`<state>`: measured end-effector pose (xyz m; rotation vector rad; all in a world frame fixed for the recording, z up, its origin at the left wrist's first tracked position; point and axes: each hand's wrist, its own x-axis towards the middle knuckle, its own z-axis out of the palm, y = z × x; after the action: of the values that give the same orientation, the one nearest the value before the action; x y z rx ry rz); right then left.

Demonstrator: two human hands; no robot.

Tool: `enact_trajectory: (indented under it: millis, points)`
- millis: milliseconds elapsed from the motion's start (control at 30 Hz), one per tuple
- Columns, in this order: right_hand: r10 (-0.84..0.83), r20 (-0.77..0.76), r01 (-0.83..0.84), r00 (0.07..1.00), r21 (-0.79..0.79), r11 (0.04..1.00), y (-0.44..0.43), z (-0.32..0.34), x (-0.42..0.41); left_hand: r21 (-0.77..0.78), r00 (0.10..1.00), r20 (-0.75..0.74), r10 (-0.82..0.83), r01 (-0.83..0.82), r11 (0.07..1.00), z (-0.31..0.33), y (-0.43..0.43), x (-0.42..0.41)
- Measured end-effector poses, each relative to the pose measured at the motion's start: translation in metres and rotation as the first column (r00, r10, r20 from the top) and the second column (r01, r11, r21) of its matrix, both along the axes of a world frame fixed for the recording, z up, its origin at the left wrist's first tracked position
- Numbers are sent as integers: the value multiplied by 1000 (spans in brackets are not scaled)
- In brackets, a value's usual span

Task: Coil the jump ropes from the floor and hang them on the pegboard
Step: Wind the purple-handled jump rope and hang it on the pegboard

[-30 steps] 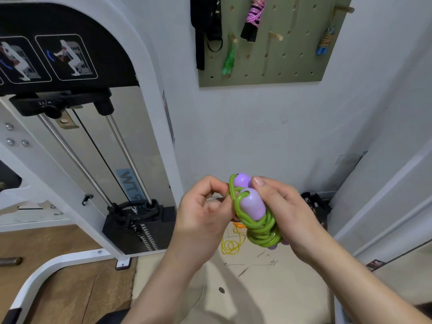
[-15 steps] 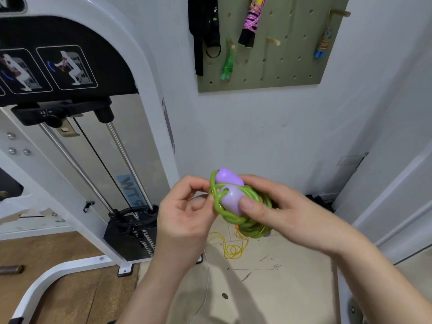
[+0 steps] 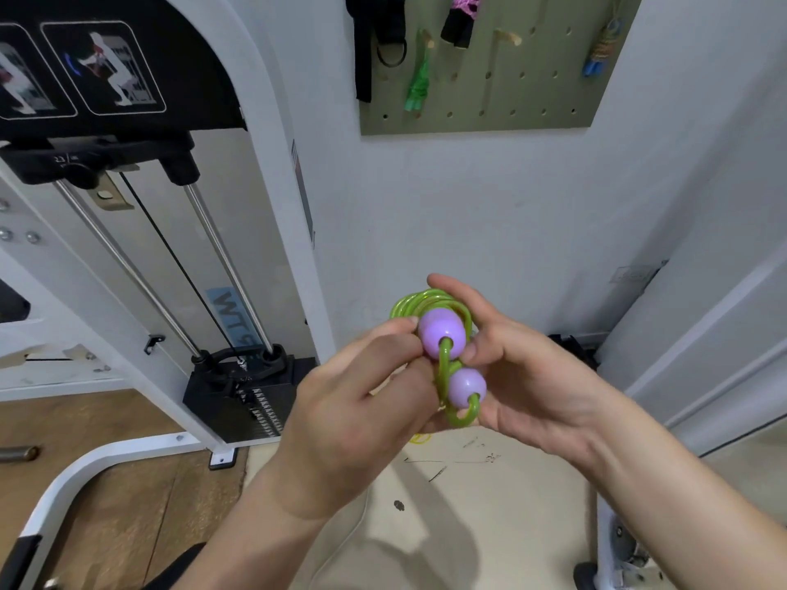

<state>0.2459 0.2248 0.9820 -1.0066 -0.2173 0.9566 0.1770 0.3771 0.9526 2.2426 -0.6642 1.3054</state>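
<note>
A coiled green jump rope [image 3: 443, 364] with two purple handles sits between both hands at chest height. My left hand [image 3: 353, 406] pinches the coil beside the upper purple handle. My right hand [image 3: 524, 372] cups the coil from the right, fingers over the top loops. The olive pegboard [image 3: 481, 78] hangs on the wall above, holding a green rope [image 3: 419, 80], a pink and black rope [image 3: 460, 14], a blue-handled rope [image 3: 600, 53] and black straps [image 3: 374, 36]. One wooden peg [image 3: 509, 36] stands bare. A bit of yellow rope [image 3: 419, 438] shows on the floor under my hands.
A white cable exercise machine [image 3: 221, 198] with a black weight stack [image 3: 242, 398] fills the left side. A white door frame [image 3: 702, 342] stands at the right. The floor below is beige with scuff marks; a white cord [image 3: 353, 534] trails across it.
The coil has been turned in my hands, so both purple handles now face me, one above the other. My view has shifted slightly downward and the pegboard sits higher in frame.
</note>
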Motion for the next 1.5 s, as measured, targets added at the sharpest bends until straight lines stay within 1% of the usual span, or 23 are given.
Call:
enact_trajectory:
  millis: [67, 133, 167, 233, 300, 333, 367, 400, 500, 533, 633, 700, 733, 800, 900, 1000, 1100, 1133, 1233, 1267, 1333, 1433, 1500]
  points:
    - [-17, 0, 16, 1000, 105, 994, -1, -1, -3, -47, 1000, -17, -3, 2, 999, 0, -1, 3]
    - [-31, 22, 27, 999, 141, 990, 0, -6, -3, -89, 998, -53, -18, 14, 996, -1, -2, 4]
    - [-55, 47, 49, 997, 118, 992, 1, -7, -3, -123, 995, -93, -21, 9, 992, -2, -2, 5]
    - [-114, 117, 108, 987, 61, 992, 2, -11, -4, -231, 975, -221, -13, -40, 972, -3, -4, 6]
    - [-159, 175, 157, 972, 27, 987, 4, -11, -4, -338, 931, -361, -49, -81, 938, -6, -8, 4]
    - [-173, 188, 174, 967, 13, 985, 5, -12, -5, -376, 911, -404, -85, -81, 923, -7, -9, 4]
    - [-182, 189, 185, 965, 3, 983, 6, -13, -5, -391, 903, -415, -111, -68, 918, -7, -10, 3]
    - [-186, 186, 190, 965, -5, 982, 6, -13, -6, -377, 909, -402, -109, -56, 924, -8, -10, 3]
    - [-180, 179, 187, 967, -26, 982, 5, -15, -8, -235, 950, -311, -21, -55, 970, -9, -4, 4]
    - [-176, 166, 185, 970, -35, 982, 5, -16, -9, -207, 951, -309, -8, -59, 977, -9, -3, 3]
    - [-118, 104, 126, 988, -74, 989, 1, -21, -1, -183, 939, -344, -5, -62, 981, -11, 1, 2]
    - [0, 63, 6, 998, -97, 995, -3, -22, 7, -184, 920, -392, 10, -89, 979, -12, 2, 2]
    - [55, 49, -51, 997, -94, 994, -5, -23, 10, -196, 905, -426, 20, -113, 974, -11, 2, 3]
    - [85, 22, -84, 996, -57, 995, -6, -26, 14, -230, 863, -505, 20, -157, 960, -9, 4, 7]
    - [13, -13, -14, 1000, -27, 1000, -2, -32, 13, -265, 821, -570, -17, -164, 950, -9, 7, 13]
    - [-101, -12, 100, 995, -42, 994, 4, -37, 6, -377, 793, -592, -145, -114, 919, -10, 11, 17]
    - [-209, -2, 208, 978, -99, 973, 8, -36, 1, -478, 747, -611, -262, -84, 874, -16, 14, 24]
    - [-241, 2, 240, 971, -122, 963, 10, -35, 1, -478, 744, -614, -262, -87, 874, -18, 15, 27]
    - [-303, 30, 303, 952, -186, 934, 13, -33, 4, -347, 774, -624, -111, -146, 926, -23, 12, 28]
    - [-318, 38, 319, 947, -191, 928, 13, -33, 4, -351, 770, -629, -106, -160, 923, -24, 11, 26]
    - [-331, 34, 331, 943, -172, 928, 11, -33, 5, -473, 737, -635, -230, -136, 871, -23, 11, 22]
    - [-293, -20, 291, 956, -75, 954, 11, -32, 1, -706, 693, -580, -428, -165, 689, -25, 12, 18]
    - [-271, -44, 271, 962, -7, 963, 13, -30, -1, -780, 638, -556, -533, -181, 598, -25, 14, 18]
